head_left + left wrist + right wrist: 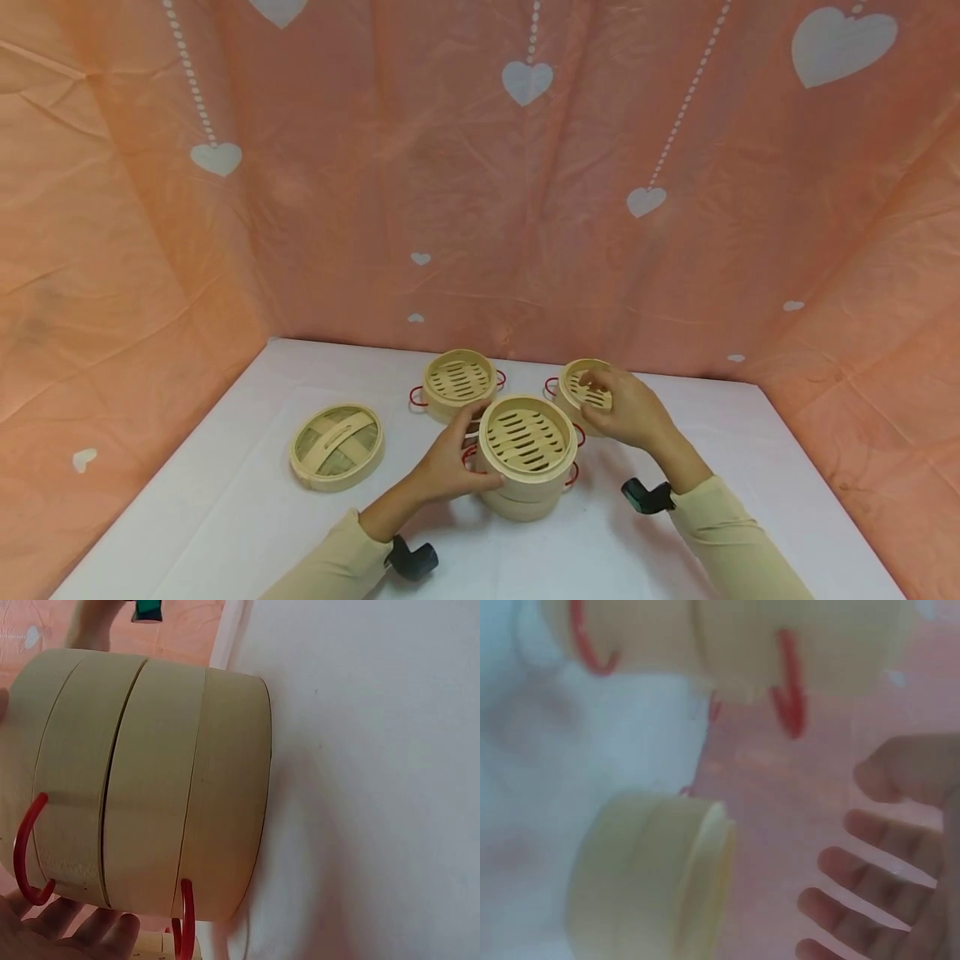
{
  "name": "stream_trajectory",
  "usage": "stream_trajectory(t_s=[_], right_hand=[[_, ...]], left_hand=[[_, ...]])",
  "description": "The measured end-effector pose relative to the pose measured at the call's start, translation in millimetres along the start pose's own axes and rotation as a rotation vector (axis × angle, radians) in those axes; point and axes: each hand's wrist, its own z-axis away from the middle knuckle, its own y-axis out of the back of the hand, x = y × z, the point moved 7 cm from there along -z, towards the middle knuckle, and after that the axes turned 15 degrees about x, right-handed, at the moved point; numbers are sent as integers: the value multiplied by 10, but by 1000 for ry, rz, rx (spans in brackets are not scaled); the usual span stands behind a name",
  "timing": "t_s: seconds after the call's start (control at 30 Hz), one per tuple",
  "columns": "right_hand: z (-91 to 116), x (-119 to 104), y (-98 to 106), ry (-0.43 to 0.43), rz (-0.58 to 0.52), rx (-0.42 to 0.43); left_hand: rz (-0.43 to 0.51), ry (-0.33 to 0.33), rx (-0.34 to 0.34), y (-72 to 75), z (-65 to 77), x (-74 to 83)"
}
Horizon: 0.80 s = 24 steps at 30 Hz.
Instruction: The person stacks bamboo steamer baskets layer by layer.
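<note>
In the middle of the table, two round bamboo steamer baskets form a stack. My left hand (444, 468) grips the upper basket (527, 482) from its left side, thumb in front and fingers behind. Beneath it is the lower basket (191, 780), with red loop handles like the upper one. My right hand (636, 408) hovers over the back right basket (568, 408), fingers spread and slightly bent. The right wrist view has these fingers apart from that basket's rim, holding nothing.
Behind the stack to the left stands another slatted steamer basket (447, 407) with red handles. A woven bamboo lid (337, 447) lies at the left of the white table (247, 500). Pink cloth (465, 208) with white hearts hangs around the table.
</note>
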Motion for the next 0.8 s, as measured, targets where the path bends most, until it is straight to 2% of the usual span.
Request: stream_trajectory(t_s=[0.23,0.8], right_hand=[[15,124,-121,-7,-4,-6],[41,311,-304,-69,3,-64]], left_hand=[[-19,58,10,-4,-3,-3],[-38,56,8,-12,-16,-29]])
